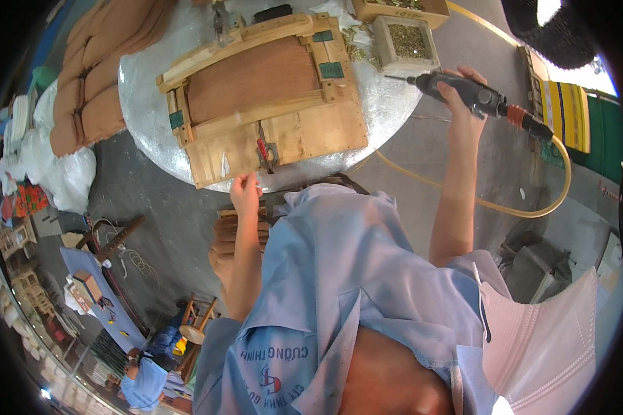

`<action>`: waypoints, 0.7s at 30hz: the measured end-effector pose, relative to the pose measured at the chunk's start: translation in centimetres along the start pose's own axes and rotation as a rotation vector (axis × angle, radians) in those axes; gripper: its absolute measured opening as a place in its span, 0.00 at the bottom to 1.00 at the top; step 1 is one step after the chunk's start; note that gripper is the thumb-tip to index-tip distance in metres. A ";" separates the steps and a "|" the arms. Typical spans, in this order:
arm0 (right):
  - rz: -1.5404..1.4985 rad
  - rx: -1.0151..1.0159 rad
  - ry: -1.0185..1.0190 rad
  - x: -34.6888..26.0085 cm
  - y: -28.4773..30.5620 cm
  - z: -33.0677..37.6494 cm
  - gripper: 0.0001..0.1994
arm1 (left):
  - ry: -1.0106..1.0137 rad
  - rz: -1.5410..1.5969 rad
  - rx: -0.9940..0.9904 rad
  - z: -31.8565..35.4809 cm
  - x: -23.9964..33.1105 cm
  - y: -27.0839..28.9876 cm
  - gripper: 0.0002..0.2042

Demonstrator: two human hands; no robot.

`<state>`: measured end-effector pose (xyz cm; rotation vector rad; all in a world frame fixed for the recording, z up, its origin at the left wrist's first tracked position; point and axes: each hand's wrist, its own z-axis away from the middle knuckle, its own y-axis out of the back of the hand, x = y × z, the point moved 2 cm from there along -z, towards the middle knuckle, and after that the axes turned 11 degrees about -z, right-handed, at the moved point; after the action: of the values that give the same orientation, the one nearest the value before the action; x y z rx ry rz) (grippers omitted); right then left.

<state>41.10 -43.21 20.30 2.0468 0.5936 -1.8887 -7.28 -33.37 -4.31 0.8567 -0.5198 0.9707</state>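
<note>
My right hand [464, 86] is wrapped around a black air screwdriver [488, 102], raised to the right of the round table, its thin bit pointing left toward a box of screws [410, 40]. A yellow air hose [566, 181] runs from its rear end. My left hand [246, 194] is closed at the near edge of a wooden jig [301, 135]; whatever its fingertips pinch is too small to make out. Inside the jig's frame lies a brown wooden panel [256, 77]. A red-handled toggle clamp [265, 153] sits on the jig's near side, just beyond my left hand.
The jig rests on a round table wrapped in clear film [145, 104]. Stacked brown wooden pieces [100, 83] stand to the left. A cardboard box [398, 10] sits at the far right of the table. Another person [145, 380] is at the lower left, beyond a blue bench [107, 304].
</note>
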 end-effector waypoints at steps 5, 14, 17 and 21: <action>0.048 -0.140 -0.021 3.6 -0.7 2.6 0.28 | -0.307 -0.417 0.302 -2.4 0.7 0.9 0.17; 0.171 -0.100 0.057 4.3 -1.3 0.8 0.27 | -0.267 -0.663 0.150 -5.1 1.5 2.2 0.19; 0.114 -0.009 0.193 4.4 -1.3 -3.3 0.27 | -0.230 -0.693 0.126 -5.4 2.1 2.4 0.20; 0.075 0.090 0.288 7.2 -0.1 -9.5 0.26 | -0.221 -0.697 0.103 -5.5 2.7 2.1 0.20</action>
<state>49.72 -37.82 14.04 2.3868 0.4965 -1.6184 -7.71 -26.91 -4.76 1.1413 -0.3175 0.2659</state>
